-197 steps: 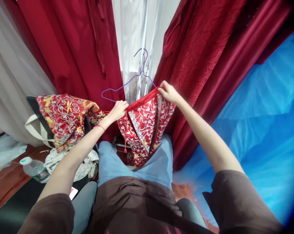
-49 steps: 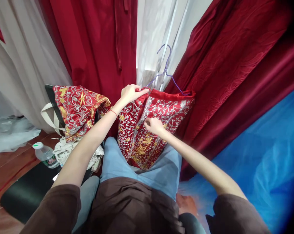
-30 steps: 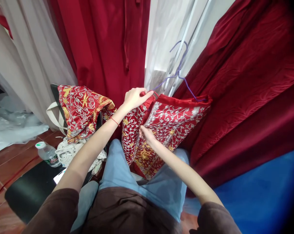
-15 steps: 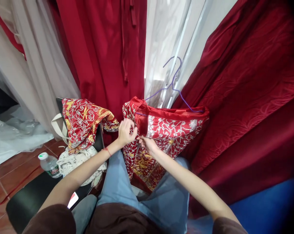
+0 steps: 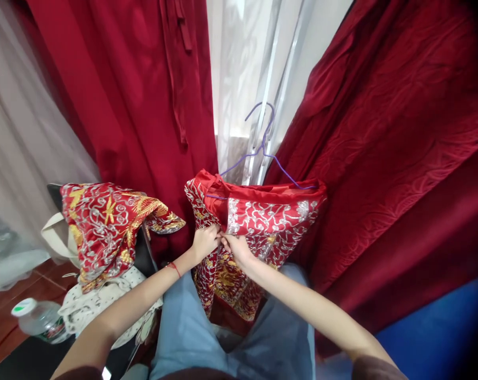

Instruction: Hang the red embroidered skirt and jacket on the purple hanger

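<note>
On the black chair (image 5: pixel 35 358): 1 bottle (image 5: pixel 40 322), 1 spotted cloth (image 5: pixel 100 293), 1 embroidered garment (image 5: pixel 104 221)

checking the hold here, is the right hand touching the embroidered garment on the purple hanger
Touching. The head view shows the right hand on the embroidered garment, fingers pinched at its opening's edge, beside the left hand.
</note>
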Demonstrator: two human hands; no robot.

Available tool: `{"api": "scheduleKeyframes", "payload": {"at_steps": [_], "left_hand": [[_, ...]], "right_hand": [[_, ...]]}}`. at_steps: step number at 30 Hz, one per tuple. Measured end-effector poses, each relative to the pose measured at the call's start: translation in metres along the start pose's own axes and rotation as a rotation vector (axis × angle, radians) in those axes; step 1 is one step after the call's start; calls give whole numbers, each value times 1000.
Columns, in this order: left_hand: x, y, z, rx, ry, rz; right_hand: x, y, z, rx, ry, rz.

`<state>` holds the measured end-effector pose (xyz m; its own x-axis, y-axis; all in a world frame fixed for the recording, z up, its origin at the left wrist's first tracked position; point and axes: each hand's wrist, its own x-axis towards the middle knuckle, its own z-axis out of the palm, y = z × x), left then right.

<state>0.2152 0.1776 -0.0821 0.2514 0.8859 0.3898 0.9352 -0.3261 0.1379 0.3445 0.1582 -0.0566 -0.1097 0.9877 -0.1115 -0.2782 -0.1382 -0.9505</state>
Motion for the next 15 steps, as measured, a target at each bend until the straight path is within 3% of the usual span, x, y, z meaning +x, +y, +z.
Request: {"api": "scheduleKeyframes", "payload": {"at_steps": [7,12,15], "left_hand": [[4,-12,22,-81,99,104],[10,-19,40,-99,248,158],[9,-22,51,-41,189,80]], "right_hand": [[-3,-1,12,37,81,-143],[5,13,17,1,114,-190],[7,7,26,41,122,-223]]}}
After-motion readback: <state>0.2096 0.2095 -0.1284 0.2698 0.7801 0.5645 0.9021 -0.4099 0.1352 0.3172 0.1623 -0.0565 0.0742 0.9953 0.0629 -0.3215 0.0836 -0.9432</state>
